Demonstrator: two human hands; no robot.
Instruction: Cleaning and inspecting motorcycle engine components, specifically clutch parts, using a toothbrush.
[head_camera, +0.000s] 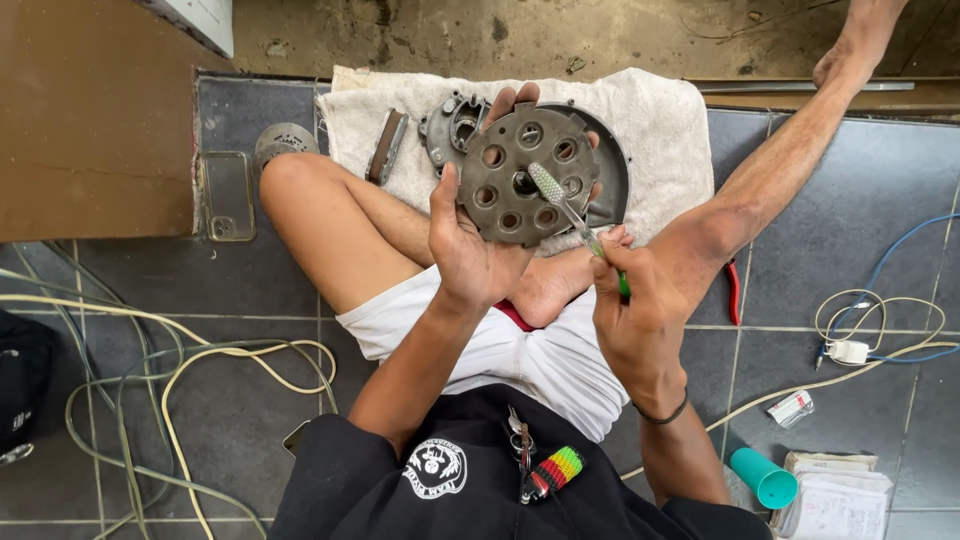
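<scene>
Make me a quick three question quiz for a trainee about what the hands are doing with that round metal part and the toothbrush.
1. True or false: the left hand holds the round metal disc up over the white towel.
2. Which hand holds the toothbrush? A) left B) right C) neither
3. Fill in: the brush head rests against the disc's ____ face, near its centre.

Key: 1 true. 2 B, the right hand has it by the green handle. 3 perforated, the face with the ring of round holes.
</scene>
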